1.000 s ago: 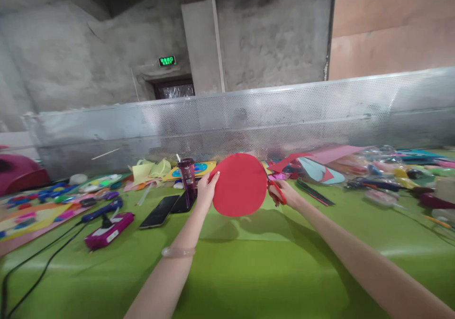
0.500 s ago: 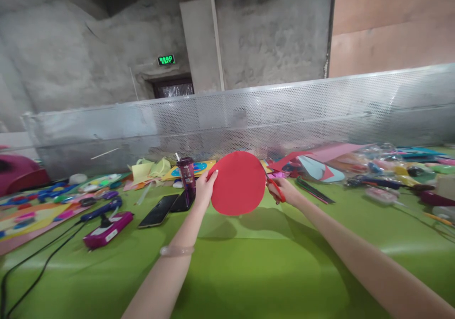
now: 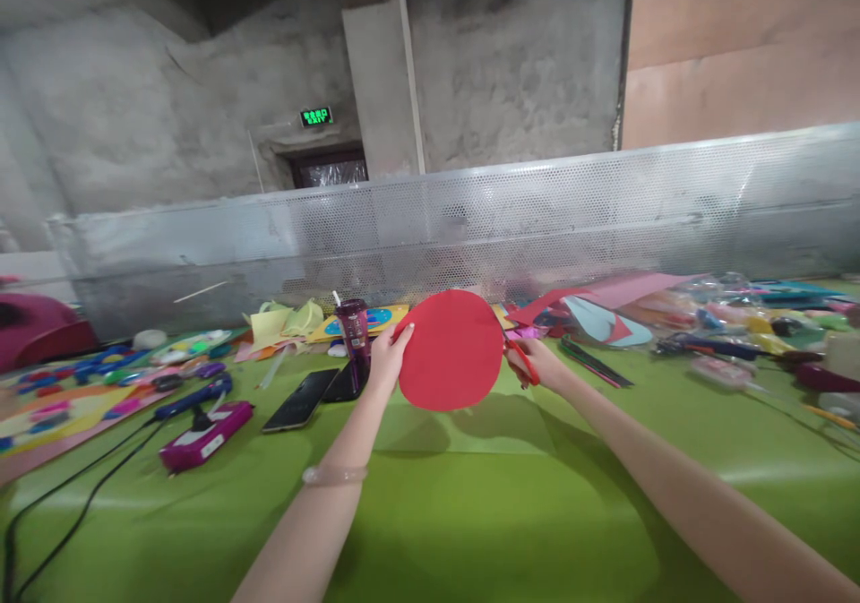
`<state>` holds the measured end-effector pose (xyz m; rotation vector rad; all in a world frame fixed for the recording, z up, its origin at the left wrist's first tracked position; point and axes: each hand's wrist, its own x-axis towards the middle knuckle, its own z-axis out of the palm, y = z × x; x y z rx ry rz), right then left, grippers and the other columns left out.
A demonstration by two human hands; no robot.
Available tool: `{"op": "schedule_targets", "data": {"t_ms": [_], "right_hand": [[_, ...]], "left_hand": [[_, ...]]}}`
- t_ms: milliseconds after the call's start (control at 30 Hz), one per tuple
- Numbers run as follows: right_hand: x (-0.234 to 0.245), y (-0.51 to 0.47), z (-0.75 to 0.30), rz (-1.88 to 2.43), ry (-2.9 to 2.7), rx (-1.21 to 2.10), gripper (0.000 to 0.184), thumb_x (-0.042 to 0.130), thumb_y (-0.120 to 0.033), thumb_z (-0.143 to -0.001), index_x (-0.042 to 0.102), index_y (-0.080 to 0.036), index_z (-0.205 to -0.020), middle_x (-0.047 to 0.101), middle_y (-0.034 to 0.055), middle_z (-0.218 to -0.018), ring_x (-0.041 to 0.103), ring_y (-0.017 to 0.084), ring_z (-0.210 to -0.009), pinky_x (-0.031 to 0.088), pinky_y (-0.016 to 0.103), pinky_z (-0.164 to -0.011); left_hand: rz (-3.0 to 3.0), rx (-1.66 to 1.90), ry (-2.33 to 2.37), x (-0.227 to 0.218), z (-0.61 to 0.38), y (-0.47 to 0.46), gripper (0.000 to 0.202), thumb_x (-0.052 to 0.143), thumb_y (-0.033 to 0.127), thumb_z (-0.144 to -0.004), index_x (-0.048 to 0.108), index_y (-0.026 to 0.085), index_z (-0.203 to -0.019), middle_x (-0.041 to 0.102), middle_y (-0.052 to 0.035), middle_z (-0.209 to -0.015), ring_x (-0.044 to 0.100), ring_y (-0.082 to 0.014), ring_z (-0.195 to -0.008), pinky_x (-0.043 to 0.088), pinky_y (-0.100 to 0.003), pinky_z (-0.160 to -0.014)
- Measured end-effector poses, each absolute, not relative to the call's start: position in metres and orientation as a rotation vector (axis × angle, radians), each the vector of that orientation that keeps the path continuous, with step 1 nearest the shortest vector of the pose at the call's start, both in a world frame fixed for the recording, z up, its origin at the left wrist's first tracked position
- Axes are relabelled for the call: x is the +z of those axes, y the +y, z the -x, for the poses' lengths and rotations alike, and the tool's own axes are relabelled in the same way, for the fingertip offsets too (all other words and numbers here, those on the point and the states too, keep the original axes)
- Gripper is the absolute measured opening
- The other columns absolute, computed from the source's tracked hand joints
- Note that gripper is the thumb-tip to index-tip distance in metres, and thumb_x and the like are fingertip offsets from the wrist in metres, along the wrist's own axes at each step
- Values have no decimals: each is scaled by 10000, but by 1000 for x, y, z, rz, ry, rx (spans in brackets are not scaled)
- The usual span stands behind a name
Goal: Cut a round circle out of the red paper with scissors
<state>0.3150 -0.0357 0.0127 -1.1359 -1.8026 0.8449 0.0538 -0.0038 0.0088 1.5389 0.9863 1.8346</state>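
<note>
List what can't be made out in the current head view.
All in the head view:
- Left hand: any fingers behind the red disc, hidden by it.
- Scissors: whether the blades are open, too small at the disc's edge.
- Cup: its label, print too small.
- Pink object: its full shape, cut off by the left edge.
- Items in the right-hand pile: blurred.

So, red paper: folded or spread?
Spread: the red paper shows one broad, rounded face with no visible crease, its edge held in the left hand.
</note>
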Motion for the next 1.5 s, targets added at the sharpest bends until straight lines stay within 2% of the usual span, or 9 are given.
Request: {"op": "schedule_targets", "data": {"t_ms": [167, 367, 567, 767, 1100, 1500], "right_hand": [[15, -38, -315, 1169, -1799, 808, 297, 511, -397, -726, 384, -193, -551, 423, -60, -373, 429, 75, -312, 427, 202, -346], [17, -41, -314, 1120, -1824, 827, 355, 491, -465, -732, 387, -189, -533, 411, -52, -386, 428, 75, -323, 416, 202, -336], [19, -43, -313, 1154, -1812, 812, 297, 504, -389, -718, 377, -195, -532, 422, -52, -369, 428, 78, -321, 418, 200, -345], [18, -42, -314, 1104, -1822, 813, 330, 491, -447, -723, 385, -194, -540, 410, -58, -385, 428, 79, -322, 418, 211, -338], [21, -46, -315, 1144, -1835, 810, 277, 487, -368, -709, 372, -196, -525, 428, -48, -357, 435, 82, -316, 404, 200, -339], [21, -46, -315, 1158, -1836, 787, 283, 483, -405, -706, 393, -195, -539, 424, -55, -355, 438, 87, -314, 409, 206, -336]], "left_hand": [[-1491, 1806, 962, 11, -55, -6, 352, 617, 444, -678, 637, 150, -869, 678, -72, -853, 619, -234, -820, 480, -342, -756], [-1486, 1767, 979, 14, -57, -10, 354, 626, 434, -671, 642, 152, -883, 684, -64, -837, 628, -232, -801, 493, -339, -735], [-1495, 1760, 971, 16, -57, -14, 341, 624, 431, -676, 642, 156, -877, 687, -64, -827, 633, -236, -795, 500, -347, -731], [-1480, 1734, 933, 15, -57, -12, 354, 630, 420, -679, 645, 156, -915, 685, -76, -866, 633, -237, -807, 496, -357, -748], [-1509, 1723, 944, 15, -54, -11, 349, 629, 419, -676, 653, 161, -910, 684, -74, -880, 629, -238, -831, 494, -353, -761], [-1575, 1715, 976, 15, -54, -11, 374, 625, 435, -673, 658, 161, -926, 680, -79, -919, 617, -247, -865, 476, -361, -790]]}}
